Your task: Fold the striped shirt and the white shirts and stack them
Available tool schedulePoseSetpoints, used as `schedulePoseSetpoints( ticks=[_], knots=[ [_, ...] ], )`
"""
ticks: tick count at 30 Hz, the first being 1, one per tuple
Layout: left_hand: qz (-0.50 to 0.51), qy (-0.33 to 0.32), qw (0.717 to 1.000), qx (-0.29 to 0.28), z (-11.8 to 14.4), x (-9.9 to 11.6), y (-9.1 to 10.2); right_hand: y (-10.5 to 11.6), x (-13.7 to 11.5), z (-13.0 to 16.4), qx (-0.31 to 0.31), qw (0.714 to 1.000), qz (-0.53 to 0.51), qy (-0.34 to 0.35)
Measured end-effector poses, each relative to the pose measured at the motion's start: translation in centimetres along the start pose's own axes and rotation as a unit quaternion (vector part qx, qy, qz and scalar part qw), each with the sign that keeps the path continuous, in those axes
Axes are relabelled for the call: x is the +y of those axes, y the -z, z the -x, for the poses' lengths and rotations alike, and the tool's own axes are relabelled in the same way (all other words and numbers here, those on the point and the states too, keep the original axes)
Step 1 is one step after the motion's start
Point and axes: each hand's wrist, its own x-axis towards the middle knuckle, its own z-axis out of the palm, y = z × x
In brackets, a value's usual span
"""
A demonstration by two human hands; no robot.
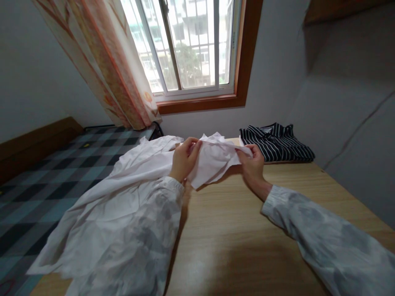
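Observation:
A white shirt (129,174) lies loosely spread over the left part of the wooden table (222,230), its far part raised between my two hands. My left hand (186,158) pinches the raised cloth between thumb and fingers. On the other side, my right hand (253,162) grips an end of the same cloth, and the stretch between them is held fairly taut. Below it a loose flap hangs down towards the tabletop. Folds hide the shirt's collar and buttons, so I cannot tell which part I hold.
A folded black-and-white striped shirt (274,144) rests at the table's far right, just beyond my right hand. To the left is a bed with a checked cover (40,181). A window (191,45) and a patterned curtain (108,61) are behind the table.

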Motion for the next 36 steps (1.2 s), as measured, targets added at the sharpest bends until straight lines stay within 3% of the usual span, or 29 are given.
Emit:
schedulePoseSetpoints(
  ticks=[4, 8, 12, 15, 17, 19, 22, 25, 29, 32, 34, 36],
  knots=[
    [-0.070, -0.027, 0.989, -0.130, -0.9, 0.7, 1.7, 0.2, -1.4, -1.5, 0.044, 0.998, -0.026, 0.041],
    [-0.008, -0.021, 0.981, -0.195, -1.6, 1.8, 2.9, 0.7, -3.8, -2.6, 0.019, 0.992, -0.037, 0.119],
    [0.066, 0.019, 0.983, -0.171, -2.2, 2.9, 4.1, 1.0, -5.5, -3.0, -0.024, 0.991, -0.022, 0.128],
    [0.060, 0.028, 0.993, -0.100, -2.7, 3.1, 5.1, 1.7, -6.0, -3.5, -0.062, 0.990, 0.021, 0.129],
    [0.041, 0.008, 0.996, -0.081, -2.8, 3.0, 5.6, 2.6, -6.0, -3.7, -0.115, 0.980, 0.071, 0.144],
    [0.025, -0.030, 0.991, -0.130, -2.8, 2.9, 5.8, 3.5, -5.8, -3.9, -0.215, 0.950, 0.147, 0.172],
    [0.022, -0.071, 0.960, -0.269, -2.5, 3.0, 5.5, 4.2, -5.1, -3.6, -0.359, 0.878, 0.236, 0.212],
    [0.026, -0.063, 0.930, -0.360, -2.0, 3.2, 4.9, 4.1, -4.6, -3.0, -0.418, 0.839, 0.244, 0.248],
    [0.014, -0.045, 0.910, -0.412, -1.5, 3.8, 5.0, 4.0, -5.2, -2.8, -0.476, 0.809, 0.233, 0.254],
    [0.066, -0.012, 0.885, -0.461, -1.6, 4.1, 5.8, 4.3, -6.0, -3.1, -0.510, 0.793, 0.221, 0.248],
    [0.105, 0.009, 0.874, -0.474, -1.9, 3.7, 6.1, 4.4, -6.3, -3.4, -0.497, 0.804, 0.211, 0.248],
    [0.105, 0.015, 0.887, -0.450, -2.1, 2.7, 6.1, 4.2, -6.1, -3.6, -0.434, 0.833, 0.233, 0.251]
  ],
)
